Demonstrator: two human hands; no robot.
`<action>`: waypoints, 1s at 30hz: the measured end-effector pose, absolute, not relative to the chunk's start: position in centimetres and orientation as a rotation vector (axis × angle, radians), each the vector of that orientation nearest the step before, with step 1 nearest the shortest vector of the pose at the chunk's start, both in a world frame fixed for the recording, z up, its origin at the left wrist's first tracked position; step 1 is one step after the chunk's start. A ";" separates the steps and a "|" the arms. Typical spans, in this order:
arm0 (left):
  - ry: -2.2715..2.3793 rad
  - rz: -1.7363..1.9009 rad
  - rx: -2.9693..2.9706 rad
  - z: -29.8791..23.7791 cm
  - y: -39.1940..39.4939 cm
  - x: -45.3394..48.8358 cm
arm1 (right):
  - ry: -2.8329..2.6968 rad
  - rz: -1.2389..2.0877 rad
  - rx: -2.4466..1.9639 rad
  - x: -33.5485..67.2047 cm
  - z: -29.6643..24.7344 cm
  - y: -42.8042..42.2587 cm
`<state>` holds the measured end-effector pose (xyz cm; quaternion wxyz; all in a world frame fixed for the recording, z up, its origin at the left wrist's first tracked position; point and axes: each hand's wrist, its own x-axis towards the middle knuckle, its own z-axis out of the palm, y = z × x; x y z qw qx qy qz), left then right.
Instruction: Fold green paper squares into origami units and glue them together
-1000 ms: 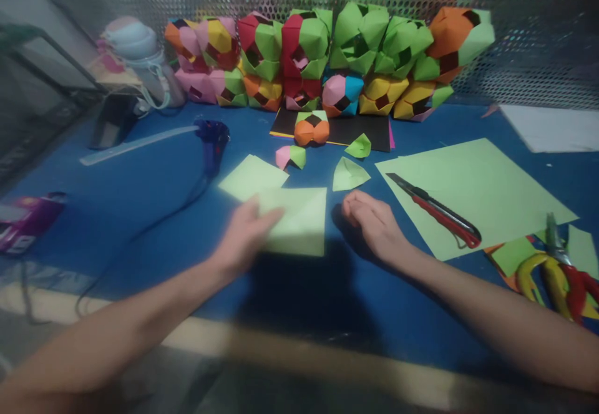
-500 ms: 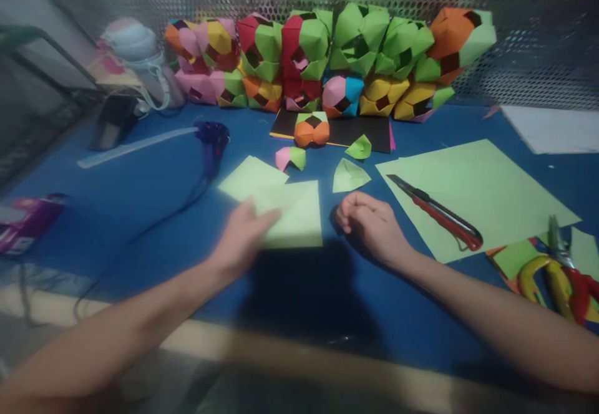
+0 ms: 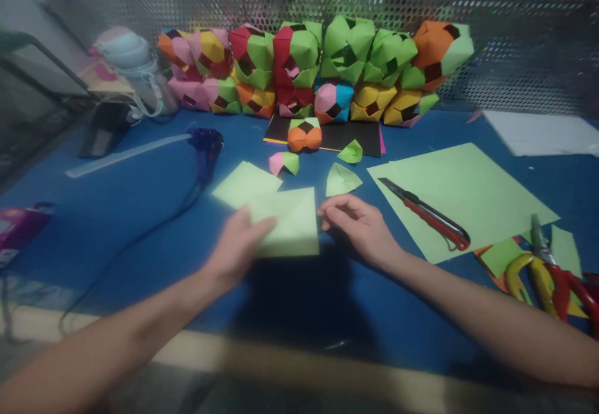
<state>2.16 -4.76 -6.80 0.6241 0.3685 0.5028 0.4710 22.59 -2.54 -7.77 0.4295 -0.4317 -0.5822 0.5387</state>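
Observation:
My left hand (image 3: 241,239) pinches a pale green paper square (image 3: 292,227) by its left side, thumb on top and fingers hidden beneath. A faint diagonal line shows on the paper. At its right edge is my right hand (image 3: 353,221), fingers loosely curled and slightly apart, holding nothing; whether it touches the paper I cannot tell. More pale green squares (image 3: 246,183) lie partly behind the held one. Beyond my right hand sit a folded pale green piece (image 3: 343,179) and a smaller folded green piece (image 3: 350,151). A pink and green folded piece (image 3: 284,163) lies left of them.
A utility knife (image 3: 425,214) rests on a large green sheet (image 3: 472,171). Red-and-yellow-handled pliers or scissors (image 3: 545,277) lie at right. A blue glue gun (image 3: 206,143) trails its cord at left. Stacked folded paper balls (image 3: 299,58) line the mesh at the back.
My right hand has moved left to the paper's right edge, and its curled fingers have loosened. The left hand still holds the paper. The whole view has shifted slightly.

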 end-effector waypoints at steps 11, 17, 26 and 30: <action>1.242 1.025 0.920 -7.0 -4.6 1.9 | -1.354 1.475 -1.000 22.4 -8.4 -2.4; 1.295 1.010 0.955 -7.5 -4.6 1.7 | -1.374 1.518 -0.946 22.5 -8.7 -2.2; 1.208 1.010 0.903 -7.1 -4.9 2.3 | -1.585 1.323 -1.209 22.5 -7.8 -2.9; 1.125 1.002 0.845 -6.8 -5.3 2.9 | -1.568 1.299 -1.242 21.8 -7.6 -3.1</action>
